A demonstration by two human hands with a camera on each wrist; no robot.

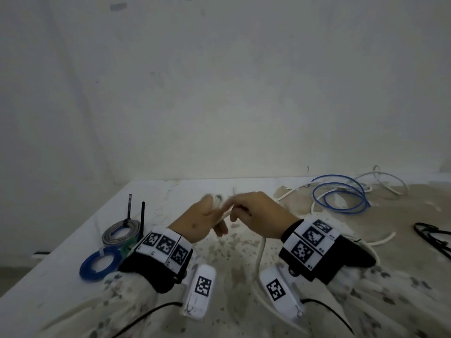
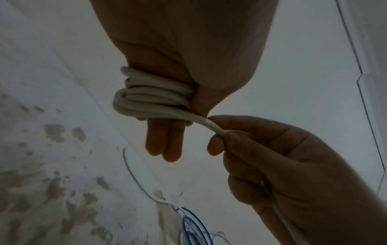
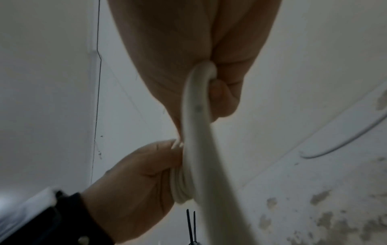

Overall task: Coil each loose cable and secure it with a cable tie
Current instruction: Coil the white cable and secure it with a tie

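A thick white cable [image 2: 209,123] is wound in several turns as a coil [image 2: 150,96] around the straight fingers [image 2: 165,140] of my left hand [image 1: 205,220], above the table's middle. The left thumb pins the coil [image 3: 182,187] against them. My right hand [image 1: 258,215], just to the right, grips the running length of the cable [image 3: 196,132] in curled fingers. From there the cable's tail [image 1: 262,245] drops to the table [image 1: 73,240] and trails toward me. In the head view the coil [image 1: 218,198] is mostly hidden behind the hands.
At the left lie tied coils: a grey one [image 1: 120,232] with a black cable tie [image 1: 129,208] standing up, a blue one [image 1: 100,263], a green one [image 1: 128,247]. Back right lie a loose blue cable [image 1: 341,196] and thin white cable [image 1: 385,181]. A black cable [image 1: 432,235] lies far right. A wall stands behind.
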